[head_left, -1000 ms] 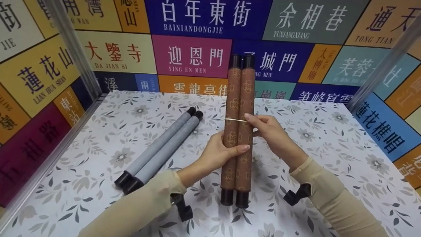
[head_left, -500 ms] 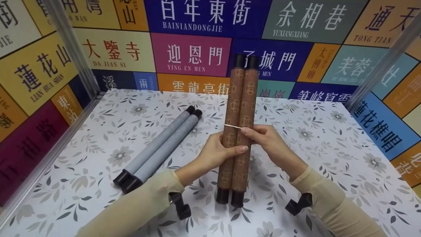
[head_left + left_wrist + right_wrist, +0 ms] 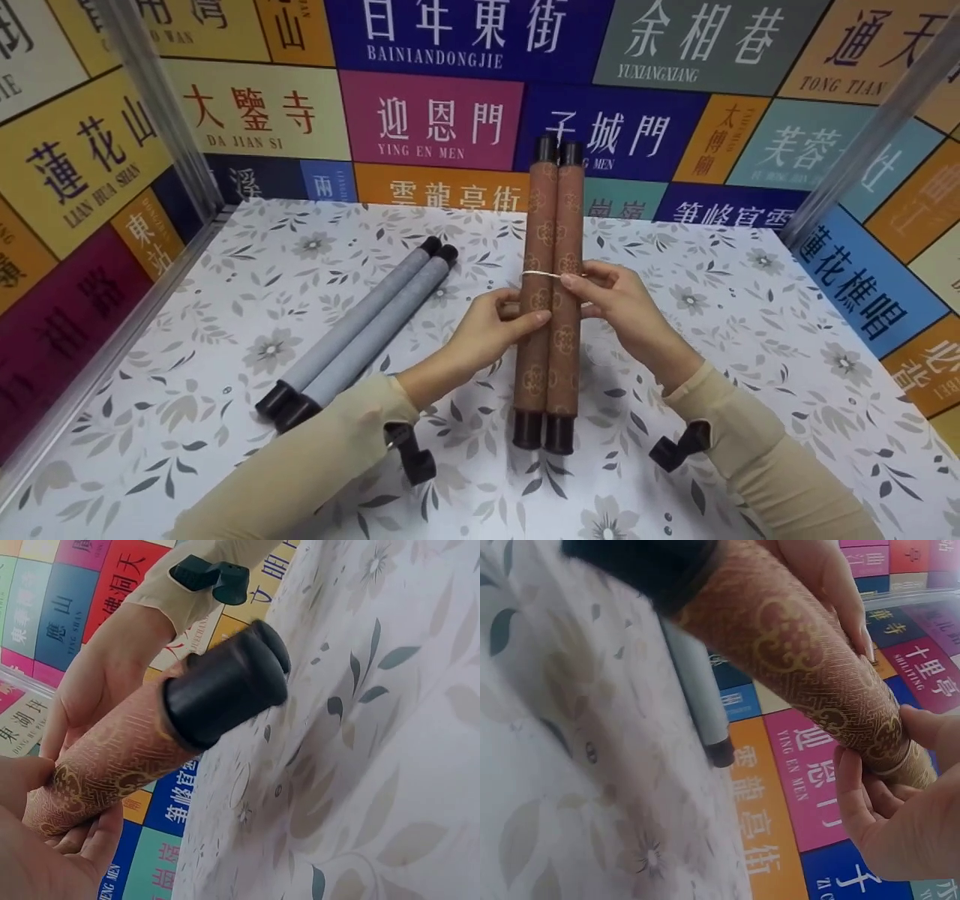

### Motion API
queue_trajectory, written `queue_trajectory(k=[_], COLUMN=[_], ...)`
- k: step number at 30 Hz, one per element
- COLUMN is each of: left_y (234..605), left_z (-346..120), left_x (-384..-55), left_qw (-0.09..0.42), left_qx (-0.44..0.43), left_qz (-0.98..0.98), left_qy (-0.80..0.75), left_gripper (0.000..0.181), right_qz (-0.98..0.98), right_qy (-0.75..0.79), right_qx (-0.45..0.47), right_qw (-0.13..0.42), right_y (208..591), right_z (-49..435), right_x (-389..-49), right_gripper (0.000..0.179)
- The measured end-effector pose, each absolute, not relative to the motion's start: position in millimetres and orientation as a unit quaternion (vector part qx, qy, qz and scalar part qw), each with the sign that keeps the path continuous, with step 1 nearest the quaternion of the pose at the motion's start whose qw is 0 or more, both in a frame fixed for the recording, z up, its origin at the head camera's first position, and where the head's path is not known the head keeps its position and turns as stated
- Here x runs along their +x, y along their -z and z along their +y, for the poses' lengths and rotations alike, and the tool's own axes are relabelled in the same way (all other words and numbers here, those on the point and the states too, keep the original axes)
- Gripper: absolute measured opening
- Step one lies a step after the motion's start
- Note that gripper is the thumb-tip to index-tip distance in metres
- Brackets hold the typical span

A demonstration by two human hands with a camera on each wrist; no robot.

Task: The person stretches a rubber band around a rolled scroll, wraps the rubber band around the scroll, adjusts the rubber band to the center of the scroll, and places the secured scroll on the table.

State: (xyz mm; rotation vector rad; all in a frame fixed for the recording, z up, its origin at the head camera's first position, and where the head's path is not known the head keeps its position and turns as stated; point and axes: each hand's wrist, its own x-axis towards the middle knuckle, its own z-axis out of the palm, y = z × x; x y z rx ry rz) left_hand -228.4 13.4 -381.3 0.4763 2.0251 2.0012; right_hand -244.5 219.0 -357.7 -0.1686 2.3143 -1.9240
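Note:
In the head view, two brown scrolls (image 3: 549, 352) with gold flower patterns and black end caps stand side by side, nearly upright. A thin white cord (image 3: 538, 273) crosses them around mid-length. My left hand (image 3: 487, 330) grips the pair below the cord, its thumb across the front and its fingers behind. My right hand (image 3: 626, 311) holds the right side of the pair, thumb on the cord, other fingers partly hidden behind. The right wrist view shows the right thumb and fingers on either side of the patterned roll (image 3: 802, 652), close to the cord (image 3: 895, 763).
Two pale grey scrolls (image 3: 360, 330) with black caps lie diagonally on the table, left of the hands. A floral cloth (image 3: 735, 420) covers the table. Behind it stands a wall of coloured sign panels (image 3: 435, 120), with clear posts (image 3: 169, 112) at the corners.
Over the last half second the brown scrolls have straightened from a rightward lean, and their lower ends have risen and shifted right. Both hands keep their hold; the grey scrolls stay put.

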Motion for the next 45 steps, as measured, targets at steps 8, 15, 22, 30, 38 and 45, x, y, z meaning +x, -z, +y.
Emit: queue_trajectory(k=[8, 15, 22, 30, 38, 45], left_y=[406, 424, 426, 433, 432, 434], left_z=[17, 9, 1, -7, -8, -10], left_x=[-243, -256, -268, -275, -279, -277], left_qw=[0.159, 0.118, 0.100, 0.106, 0.107, 0.092], left_qx=[0.101, 0.061, 0.047, 0.028, 0.021, 0.028], left_qz=[0.719, 0.779, 0.836, 0.831, 0.835, 0.851], left_qy=[-0.669, -0.613, -0.538, -0.545, -0.540, -0.517], left_gripper=[0.035, 0.031, 0.030, 0.028, 0.033, 0.043], right_qz=[0.786, 0.778, 0.793, 0.825, 0.831, 0.857], right_qy=[0.608, 0.616, 0.598, 0.555, 0.545, 0.507], right_qx=[0.004, 0.028, 0.048, 0.053, 0.054, 0.028], right_qw=[0.108, 0.125, 0.104, 0.097, 0.101, 0.083], right_y=[392, 416, 428, 434, 434, 438], right_z=[219, 207, 188, 177, 178, 176], right_x=[-260, -275, -292, -302, -304, -304], right_gripper=[0.045, 0.044, 0.039, 0.041, 0.042, 0.038])
